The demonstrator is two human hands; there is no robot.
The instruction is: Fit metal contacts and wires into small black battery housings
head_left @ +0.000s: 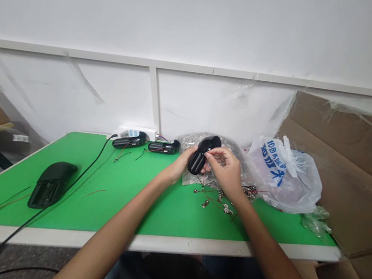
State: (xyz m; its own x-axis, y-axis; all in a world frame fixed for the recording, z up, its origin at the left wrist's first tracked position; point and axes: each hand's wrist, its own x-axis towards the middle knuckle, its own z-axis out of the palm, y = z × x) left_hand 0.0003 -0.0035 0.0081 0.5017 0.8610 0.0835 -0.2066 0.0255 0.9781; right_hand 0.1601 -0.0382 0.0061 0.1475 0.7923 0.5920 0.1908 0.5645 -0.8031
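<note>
A glossy black curved housing (211, 142) is held up over the middle of the green table, tilted, with thin red and dark wires hanging from it. My left hand (180, 163) grips its left side, fingers wrapped round it. The fingers of my right hand (226, 167) pinch a thin red wire at the housing's right side. Below my hands lie small metal parts with red wires (226, 208). Two similar black housings, one at the left (129, 140) and one nearer the middle (164, 147), rest along the back edge with wires attached.
A larger black housing (52, 185) stands on the left of the green table (107, 202), a black cable (93, 162) running past it. Behind my hands is a clear plastic bag (193, 140). At the right are a tied white bag (298, 182) and cardboard boxes (345, 171).
</note>
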